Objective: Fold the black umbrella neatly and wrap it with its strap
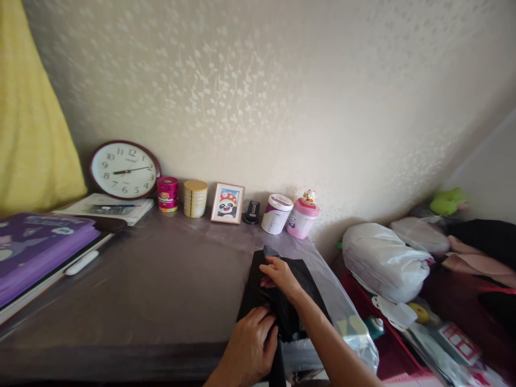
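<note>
A black plastic bag (299,284) lies on the right end of the dark table top (161,279). My right hand (279,275) rests on the bag's upper part, its fingers bent and pinching the black film. Nearer the table's front edge, my left hand (250,344) presses on the bag's lower part with its fingers curled into the film. A clear plastic sheet (342,312) lies under and to the right of the bag.
Along the wall stand a round clock (124,170), a red tin (167,194), a yellow tin (195,198), a panda picture frame (227,203), a white tub (276,213) and a pink jar (303,216). Purple books (36,252) lie at left. White bags (382,260) pile at right.
</note>
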### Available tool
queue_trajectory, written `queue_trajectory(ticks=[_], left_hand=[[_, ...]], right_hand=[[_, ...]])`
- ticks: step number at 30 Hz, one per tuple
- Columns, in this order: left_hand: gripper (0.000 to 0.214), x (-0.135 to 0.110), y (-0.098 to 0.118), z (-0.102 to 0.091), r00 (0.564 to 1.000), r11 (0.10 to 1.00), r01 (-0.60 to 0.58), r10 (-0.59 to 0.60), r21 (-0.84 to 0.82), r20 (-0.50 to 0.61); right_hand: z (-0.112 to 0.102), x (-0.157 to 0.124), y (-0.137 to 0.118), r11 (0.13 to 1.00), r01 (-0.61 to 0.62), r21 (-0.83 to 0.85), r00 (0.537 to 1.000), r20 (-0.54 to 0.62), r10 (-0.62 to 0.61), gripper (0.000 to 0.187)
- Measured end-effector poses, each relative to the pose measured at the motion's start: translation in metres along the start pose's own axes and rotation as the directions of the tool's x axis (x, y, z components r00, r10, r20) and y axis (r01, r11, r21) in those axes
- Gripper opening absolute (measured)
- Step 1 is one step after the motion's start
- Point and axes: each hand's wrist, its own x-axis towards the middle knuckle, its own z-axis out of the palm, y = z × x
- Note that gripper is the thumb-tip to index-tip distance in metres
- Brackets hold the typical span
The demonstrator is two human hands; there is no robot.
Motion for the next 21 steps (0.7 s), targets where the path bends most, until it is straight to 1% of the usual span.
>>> queue_trajectory(ticks=[4,6,8,11,13,16,19,21], left_hand=[[0.017,-0.001,-0.001,-0.003,0.998,0.999,-0.008,0.01,0.043,-0.061],[0.022,0.001,0.002,-0.007,0.996,0.997,-0.024,0.029,0.069,-0.082],[0.023,0.003,0.005,-0.012,0.991,0.994,-0.077,0.084,0.075,-0.1],[0.015,0.007,0.01,-0.016,0.986,0.989,-0.138,0.142,0.052,-0.085],[0.019,0.008,0.011,-0.013,0.989,0.99,-0.125,0.129,0.063,-0.068],[0.023,0.004,0.009,-0.004,0.997,0.991,-0.062,0.068,0.122,-0.038],[0.024,-0.001,0.005,0.006,1.0,0.984,-0.002,0.005,0.176,-0.018],[0.024,-0.003,0.003,0.01,1.0,0.981,0.013,-0.011,0.194,-0.012]], right_hand=[[0.009,0.004,0.008,0.999,0.002,-0.043,1.0,0.012,-0.001,0.038],[0.011,0.006,0.011,0.997,0.025,-0.073,1.0,0.021,-0.023,0.039],[0.012,0.007,0.014,0.993,0.05,-0.105,0.998,0.034,-0.047,0.04],[0.012,0.009,0.016,0.988,0.064,-0.138,0.997,0.045,-0.058,0.039],[0.012,0.009,0.017,0.987,0.058,-0.147,0.998,0.038,-0.053,0.038],[0.012,0.008,0.016,0.987,0.049,-0.152,0.999,0.031,-0.045,0.038],[0.012,0.007,0.017,0.984,0.069,-0.163,0.997,0.049,-0.061,0.038],[0.012,0.007,0.018,0.979,0.089,-0.185,0.995,0.068,-0.078,0.037]])
